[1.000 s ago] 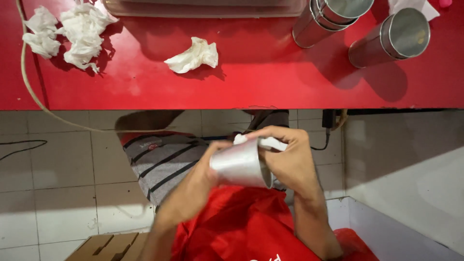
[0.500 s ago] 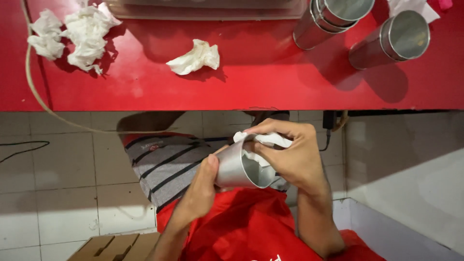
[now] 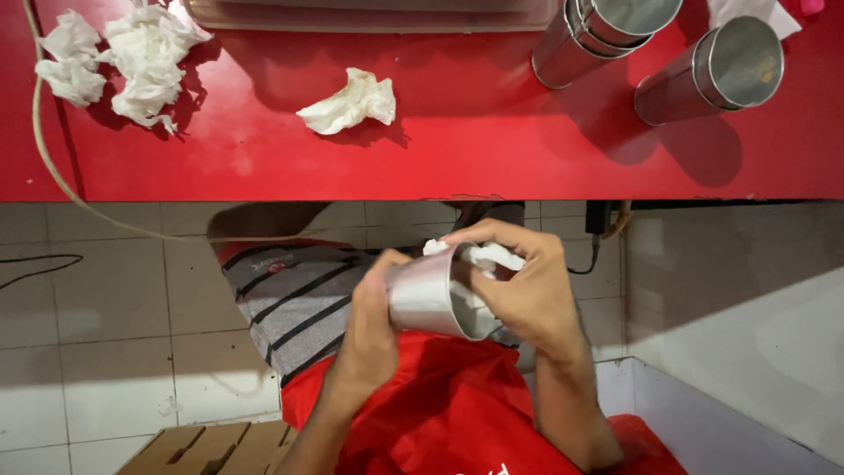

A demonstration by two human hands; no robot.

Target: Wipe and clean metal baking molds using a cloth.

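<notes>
Hands grip smooth steel cup, crumpled tissue

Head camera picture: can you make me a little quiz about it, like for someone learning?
1. True or false: the left hand holds the metal cup from outside.
2. What does the right hand press into the cup? A) tissue B) a spoon C) a sponge
3. Where does the lone crumpled tissue lie: on the red table or on the tiled floor?

Key
1. True.
2. A: white tissue shows at the cup's mouth under the fingers.
3. On the red table, apart from the tissue pile at the left and the metal tumblers at the right.
</notes>
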